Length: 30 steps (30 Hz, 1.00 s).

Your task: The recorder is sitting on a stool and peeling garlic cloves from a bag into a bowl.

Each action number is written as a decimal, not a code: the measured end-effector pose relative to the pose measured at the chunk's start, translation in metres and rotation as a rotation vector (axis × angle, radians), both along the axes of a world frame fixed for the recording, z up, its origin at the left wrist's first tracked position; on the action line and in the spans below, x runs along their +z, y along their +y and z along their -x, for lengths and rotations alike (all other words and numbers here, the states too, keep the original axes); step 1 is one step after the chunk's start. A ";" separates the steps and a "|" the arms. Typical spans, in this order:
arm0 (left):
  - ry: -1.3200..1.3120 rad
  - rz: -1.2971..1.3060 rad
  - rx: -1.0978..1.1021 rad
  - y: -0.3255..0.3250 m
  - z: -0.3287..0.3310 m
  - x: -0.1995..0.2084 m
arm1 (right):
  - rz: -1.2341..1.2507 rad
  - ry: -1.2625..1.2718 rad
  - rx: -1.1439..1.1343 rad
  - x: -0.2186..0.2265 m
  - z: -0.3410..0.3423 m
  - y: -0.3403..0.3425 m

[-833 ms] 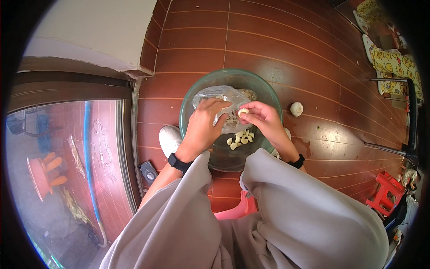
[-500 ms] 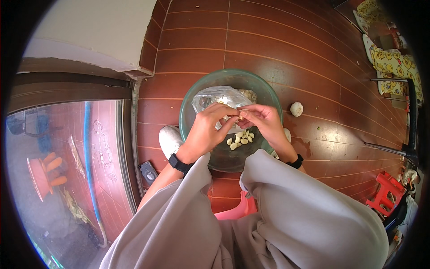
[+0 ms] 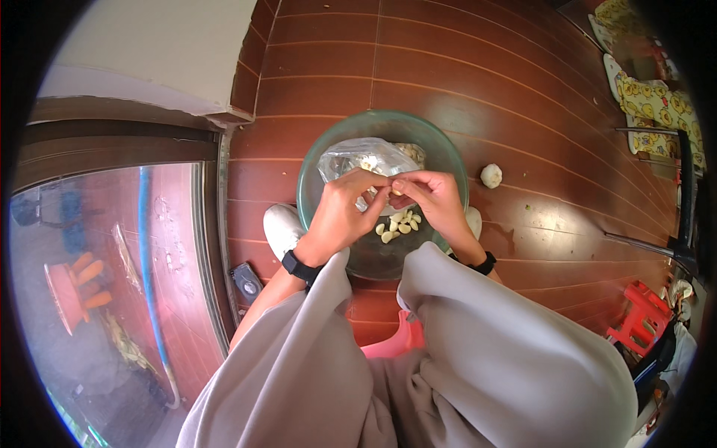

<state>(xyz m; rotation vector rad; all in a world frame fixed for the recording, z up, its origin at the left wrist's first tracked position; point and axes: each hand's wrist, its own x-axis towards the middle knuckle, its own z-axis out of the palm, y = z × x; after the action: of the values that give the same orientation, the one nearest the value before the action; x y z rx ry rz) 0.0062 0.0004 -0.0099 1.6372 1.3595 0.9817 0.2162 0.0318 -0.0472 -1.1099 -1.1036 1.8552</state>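
Over a round green basin (image 3: 308, 153) between my feet, my two hands meet at the fingertips. My left hand (image 3: 348, 201) and my right hand (image 3: 431, 196) both pinch one small garlic clove, which shows only partly between the fingers. Just below them, several peeled garlic cloves (image 3: 398, 226) lie in a loose heap on the basin's bottom. Behind my fingers, a clear plastic bag (image 3: 347, 154) with pale pieces in it rests in the basin's far part; my hands hide some of it. A whole garlic bulb (image 3: 491, 176) sits on the floor right of the basin.
Brown tiled floor (image 3: 321, 56) surrounds the basin. At left are a glass door (image 3: 104, 261) and a small dark object (image 3: 246, 282) beside its frame. A pink stool (image 3: 399, 340) shows between my legs. To the right stand a red stool (image 3: 641, 317) and a dark metal frame (image 3: 683, 201).
Both hands still work fingertip to fingertip on the clove, with the right fingers slightly shifted. The whole view has moved a little; the cloves in the basin lie as before.
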 end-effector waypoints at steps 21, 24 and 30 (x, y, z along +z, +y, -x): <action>-0.054 -0.067 0.119 0.002 0.001 -0.006 | -0.077 -0.023 -0.037 -0.002 0.016 -0.001; -0.109 -0.009 0.111 0.002 -0.002 -0.008 | -0.118 -0.082 -0.010 -0.003 0.010 -0.001; -0.143 0.030 0.080 0.003 -0.002 -0.003 | -0.069 -0.022 -0.027 -0.003 0.011 0.002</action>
<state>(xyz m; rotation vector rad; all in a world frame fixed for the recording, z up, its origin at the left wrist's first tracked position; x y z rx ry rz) 0.0083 0.0034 -0.0132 1.4707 1.3447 1.0987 0.2054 0.0343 -0.0507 -1.1028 -1.1504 1.7747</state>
